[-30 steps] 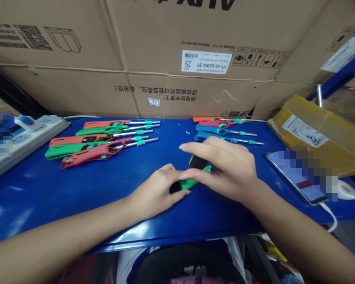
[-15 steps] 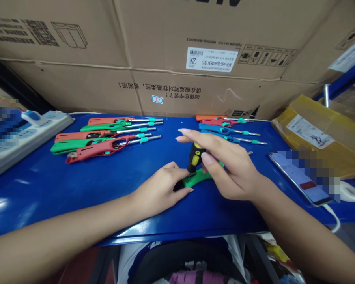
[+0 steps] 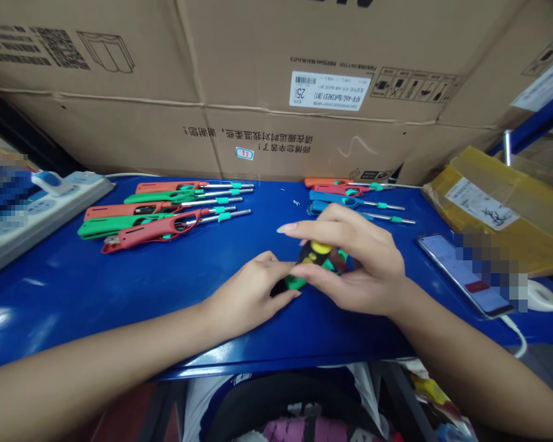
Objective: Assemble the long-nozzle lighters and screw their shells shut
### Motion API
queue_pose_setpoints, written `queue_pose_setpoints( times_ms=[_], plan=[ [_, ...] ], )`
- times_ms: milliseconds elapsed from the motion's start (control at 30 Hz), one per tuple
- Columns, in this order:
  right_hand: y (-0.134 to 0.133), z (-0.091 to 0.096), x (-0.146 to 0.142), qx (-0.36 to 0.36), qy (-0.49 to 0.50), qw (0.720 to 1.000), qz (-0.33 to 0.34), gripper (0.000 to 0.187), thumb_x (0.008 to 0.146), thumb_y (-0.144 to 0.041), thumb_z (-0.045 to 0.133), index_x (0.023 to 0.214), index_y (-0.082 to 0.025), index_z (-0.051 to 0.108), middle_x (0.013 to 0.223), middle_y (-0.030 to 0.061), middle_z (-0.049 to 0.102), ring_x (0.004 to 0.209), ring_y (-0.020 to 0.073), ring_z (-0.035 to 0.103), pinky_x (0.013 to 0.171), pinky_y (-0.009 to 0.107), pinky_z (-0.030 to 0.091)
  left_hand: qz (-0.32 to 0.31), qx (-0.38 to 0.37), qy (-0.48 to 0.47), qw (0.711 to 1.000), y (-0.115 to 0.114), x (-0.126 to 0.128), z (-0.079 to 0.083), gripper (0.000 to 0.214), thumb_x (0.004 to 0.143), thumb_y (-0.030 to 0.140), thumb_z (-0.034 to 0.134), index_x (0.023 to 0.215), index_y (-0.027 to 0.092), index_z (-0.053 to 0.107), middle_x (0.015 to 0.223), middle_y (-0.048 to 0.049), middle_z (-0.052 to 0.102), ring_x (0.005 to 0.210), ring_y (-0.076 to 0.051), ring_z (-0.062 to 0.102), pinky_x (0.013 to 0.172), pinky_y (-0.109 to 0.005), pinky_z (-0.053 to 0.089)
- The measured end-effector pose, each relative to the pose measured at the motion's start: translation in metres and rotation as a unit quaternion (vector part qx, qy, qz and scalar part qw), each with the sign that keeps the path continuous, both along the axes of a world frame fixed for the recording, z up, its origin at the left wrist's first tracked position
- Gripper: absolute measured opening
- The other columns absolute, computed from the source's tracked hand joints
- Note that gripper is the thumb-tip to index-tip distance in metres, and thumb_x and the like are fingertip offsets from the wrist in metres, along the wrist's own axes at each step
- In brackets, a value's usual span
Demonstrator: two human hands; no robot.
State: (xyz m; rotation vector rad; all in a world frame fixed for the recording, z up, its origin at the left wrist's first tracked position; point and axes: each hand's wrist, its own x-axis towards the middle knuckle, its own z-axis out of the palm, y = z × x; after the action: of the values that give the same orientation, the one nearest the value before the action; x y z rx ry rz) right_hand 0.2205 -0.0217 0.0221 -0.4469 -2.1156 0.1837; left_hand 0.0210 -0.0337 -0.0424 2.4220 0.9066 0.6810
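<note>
My left hand [image 3: 253,291] is closed on the near end of a green gas lighter [image 3: 295,283], pressing it to the blue table. Black-and-yellow, a short screwdriver [image 3: 309,253] stands over the lighter, tilted to the right. My right hand [image 3: 368,264] has it between thumb and fingers, with the index finger stretched out above. That hand hides much of the lighter, and the screwdriver's tip is out of sight.
Several red, orange and green lighters [image 3: 159,231] lie in a row at the left; orange, red and blue ones [image 3: 336,201] lie at the back right. A power strip [image 3: 37,212], a phone [image 3: 465,275] and a yellow-taped parcel [image 3: 502,215] flank them. Behind rises a large cardboard box [image 3: 249,73].
The screwdriver has gone from nearly upright to tilted right. My right hand has shifted its hold, thumb now lower and farther left. My left hand stays in place.
</note>
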Motion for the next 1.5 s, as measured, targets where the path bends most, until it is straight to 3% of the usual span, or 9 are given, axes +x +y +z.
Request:
queue_pose_setpoints(
  times_ms=[100, 233, 467, 633, 867, 1067, 1167, 1233, 1500],
  plan=[
    [0.002, 0.002, 0.004, 0.044, -0.032, 0.997, -0.06, 0.033, 0.096, -0.038, 0.066, 0.125, -0.022, 0.067, 0.084, 0.0015, 0.063, 0.072, 0.0154, 0.059, 0.066, 0.029, 0.053, 0.006, 0.008, 0.003, 1.0, 0.0, 0.0, 0.0, 0.02, 0.095, 0.023, 0.067, 0.115, 0.02, 0.067, 0.096, -0.004, 0.072, 0.087, -0.022, 0.064, 0.081, -0.036, 0.052],
    [0.003, 0.006, 0.011, -0.071, -0.093, 0.993, 0.013, 0.046, 0.106, -0.025, 0.037, 0.151, -0.02, 0.044, 0.119, 0.0086, 0.067, 0.1, 0.0182, 0.065, 0.087, 0.035, 0.056, 0.008, -0.02, 0.019, 1.0, -0.001, 0.0, 0.002, 0.022, 0.094, 0.024, 0.068, 0.116, 0.018, 0.069, 0.103, -0.0062, 0.073, 0.096, -0.025, 0.064, 0.087, -0.039, 0.052],
    [0.0, 0.003, 0.001, 0.065, -0.069, 0.99, -0.1, 0.031, 0.096, -0.043, 0.065, 0.115, -0.018, 0.07, 0.081, 0.0014, 0.071, 0.068, 0.0129, 0.064, 0.063, 0.025, 0.05, 0.013, -0.007, 0.014, 1.0, -0.001, -0.001, -0.002, 0.02, 0.095, 0.023, 0.066, 0.115, 0.018, 0.067, 0.102, -0.0071, 0.074, 0.096, -0.026, 0.067, 0.086, -0.04, 0.054],
    [-0.004, 0.007, 0.005, -0.055, -0.122, 0.99, 0.035, 0.046, 0.106, -0.022, 0.036, 0.15, -0.017, 0.044, 0.131, 0.0092, 0.068, 0.116, 0.0165, 0.065, 0.089, 0.029, 0.054, 0.014, -0.037, 0.008, 0.999, 0.001, 0.0, -0.003, 0.016, 0.095, 0.025, 0.064, 0.11, 0.019, 0.068, 0.105, -0.0078, 0.073, 0.104, -0.027, 0.066, 0.09, -0.041, 0.054],
    [-0.003, 0.002, -0.002, -0.056, 0.026, 0.997, -0.04, 0.044, 0.087, -0.042, 0.077, 0.123, -0.02, 0.068, 0.102, 0.0046, 0.076, 0.076, 0.0137, 0.068, 0.07, 0.026, 0.057, 0.029, -0.016, 0.042, 0.999, -0.002, 0.0, 0.007, 0.017, 0.093, 0.022, 0.062, 0.109, 0.018, 0.067, 0.106, -0.0083, 0.074, 0.097, -0.027, 0.068, 0.086, -0.041, 0.057],
    [0.035, 0.02, 0.022, -0.209, 0.238, 0.945, -0.079, 0.034, 0.103, -0.052, 0.046, 0.092, -0.021, 0.056, 0.067, -0.0059, 0.054, 0.054, 0.01, 0.06, 0.052, 0.022, 0.051, 0.053, 0.048, 0.132, 0.989, -0.003, -0.005, 0.018, 0.051, 0.088, 0.021, 0.06, 0.137, 0.012, 0.054, 0.116, -0.0138, 0.068, 0.107, -0.031, 0.064, 0.098, -0.049, 0.053],
    [0.074, 0.027, 0.041, -0.196, 0.034, 0.959, -0.201, 0.041, 0.107, -0.054, 0.027, 0.094, -0.022, 0.049, 0.072, -0.0038, 0.055, 0.06, 0.012, 0.064, 0.06, 0.025, 0.054, 0.063, 0.062, 0.188, 0.978, 0.0, -0.006, 0.02, 0.045, 0.094, 0.028, 0.055, 0.135, 0.012, 0.056, 0.113, -0.015, 0.064, 0.103, -0.032, 0.064, 0.09, -0.05, 0.056],
    [0.101, 0.024, 0.051, -0.155, -0.151, 0.936, -0.279, 0.031, 0.104, -0.049, 0.044, 0.102, -0.02, 0.055, 0.092, 0.0042, 0.066, 0.081, 0.0176, 0.069, 0.075, 0.032, 0.057, 0.053, 0.068, 0.202, 0.976, 0.001, -0.007, 0.019, 0.038, 0.098, 0.031, 0.052, 0.131, 0.013, 0.056, 0.112, -0.0141, 0.062, 0.1, -0.031, 0.063, 0.088, -0.048, 0.056],
    [0.165, -0.015, 0.073, -0.176, -0.328, 0.858, -0.355, 0.036, 0.099, -0.037, 0.062, 0.129, -0.019, 0.061, 0.131, 0.0104, 0.062, 0.11, 0.0234, 0.065, 0.092, 0.045, 0.057, 0.006, 0.046, 0.186, 0.981, 0.006, -0.018, 0.033, 0.02, 0.103, 0.033, 0.044, 0.11, 0.018, 0.055, 0.098, -0.0063, 0.06, 0.074, -0.019, 0.062, 0.066, -0.03, 0.049]
  ],
)
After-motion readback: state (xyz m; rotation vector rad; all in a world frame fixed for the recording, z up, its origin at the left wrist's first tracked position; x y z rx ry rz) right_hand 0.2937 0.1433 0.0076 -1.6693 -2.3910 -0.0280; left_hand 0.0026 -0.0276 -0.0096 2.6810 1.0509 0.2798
